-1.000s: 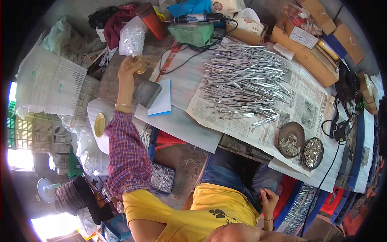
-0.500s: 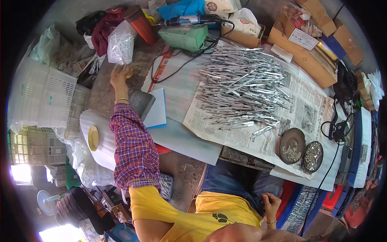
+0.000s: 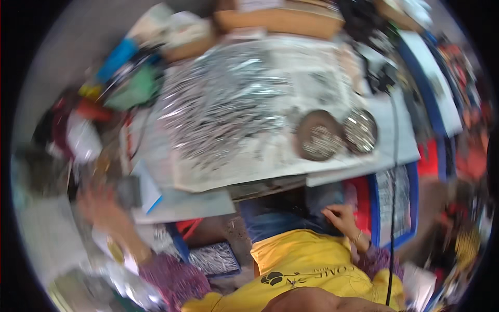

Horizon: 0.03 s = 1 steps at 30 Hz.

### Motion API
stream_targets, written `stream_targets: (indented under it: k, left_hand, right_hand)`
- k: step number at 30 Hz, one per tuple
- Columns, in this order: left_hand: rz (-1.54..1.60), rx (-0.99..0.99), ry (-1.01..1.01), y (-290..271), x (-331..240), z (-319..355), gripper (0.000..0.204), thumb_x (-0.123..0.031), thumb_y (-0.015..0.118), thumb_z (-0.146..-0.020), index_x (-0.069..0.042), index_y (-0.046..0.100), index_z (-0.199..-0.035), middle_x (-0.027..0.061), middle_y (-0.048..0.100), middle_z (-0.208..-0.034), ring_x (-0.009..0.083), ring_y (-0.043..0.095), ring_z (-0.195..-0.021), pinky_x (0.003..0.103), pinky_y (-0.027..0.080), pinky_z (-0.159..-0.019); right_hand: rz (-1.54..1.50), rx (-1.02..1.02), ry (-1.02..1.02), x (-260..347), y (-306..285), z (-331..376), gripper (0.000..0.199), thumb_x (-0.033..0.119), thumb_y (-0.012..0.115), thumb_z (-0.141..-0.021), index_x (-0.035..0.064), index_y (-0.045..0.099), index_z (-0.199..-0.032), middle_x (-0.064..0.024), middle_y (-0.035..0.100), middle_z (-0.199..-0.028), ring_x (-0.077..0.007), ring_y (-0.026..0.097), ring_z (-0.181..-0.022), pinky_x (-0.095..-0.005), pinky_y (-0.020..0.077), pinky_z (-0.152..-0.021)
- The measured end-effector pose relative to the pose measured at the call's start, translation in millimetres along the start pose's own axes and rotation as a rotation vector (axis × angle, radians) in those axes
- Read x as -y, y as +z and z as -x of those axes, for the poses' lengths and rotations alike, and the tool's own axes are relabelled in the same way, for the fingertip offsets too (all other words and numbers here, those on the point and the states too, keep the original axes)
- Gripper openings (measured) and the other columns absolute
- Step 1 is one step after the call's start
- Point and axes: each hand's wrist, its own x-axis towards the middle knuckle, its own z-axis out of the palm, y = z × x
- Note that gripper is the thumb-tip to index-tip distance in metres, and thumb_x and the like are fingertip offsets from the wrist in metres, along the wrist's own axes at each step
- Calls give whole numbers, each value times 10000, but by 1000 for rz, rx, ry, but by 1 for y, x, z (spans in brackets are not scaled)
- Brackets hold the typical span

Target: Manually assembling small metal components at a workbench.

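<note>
My left hand point(image 3: 104, 210) is at the left side of the table, smeared by motion. Its fingers look spread, with nothing visible in them. Just beyond it stands a small amber-brown container point(image 3: 104, 164), too blurred to name. A dark grey block point(image 3: 128, 191) and a white, blue-edged sheet point(image 3: 148, 187) lie to its right. Over my lap, my right hand point(image 3: 340, 216) has curled fingers; anything inside them is hidden. Many thin silvery metal strips point(image 3: 223, 99) cover newspaper beyond. Close to the table's near edge are a brown dish point(image 3: 306, 145) and a dark dish point(image 3: 371, 127) of small metal pieces.
Cardboard boxes point(image 3: 280, 21) line the back. A green box point(image 3: 136, 91) stands at the back left. A black cable point(image 3: 393, 171) hangs down at the right, past a blue-edged tray point(image 3: 416, 208). Another tray of strips point(image 3: 215, 260) sits below the table's left part.
The view has swung to the right. My left hand has let go of the small amber container and drawn back toward me. My right hand stays curled over my lap.
</note>
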Motion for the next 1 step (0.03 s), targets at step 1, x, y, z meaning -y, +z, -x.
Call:
stream_targets:
  k: [1]
  left_hand:
    - [501,144,-565,-19,-41,2,369,-221,401,-917,12,393,-1203,131,458,-1223,223,508,-1074,370,439,-887]
  right_hand:
    - [-12,21,-7,2,-1,-2,161,152,631,-807,-3,663,-778,-36,592,-557,-79,536,-479,-233,402,-444]
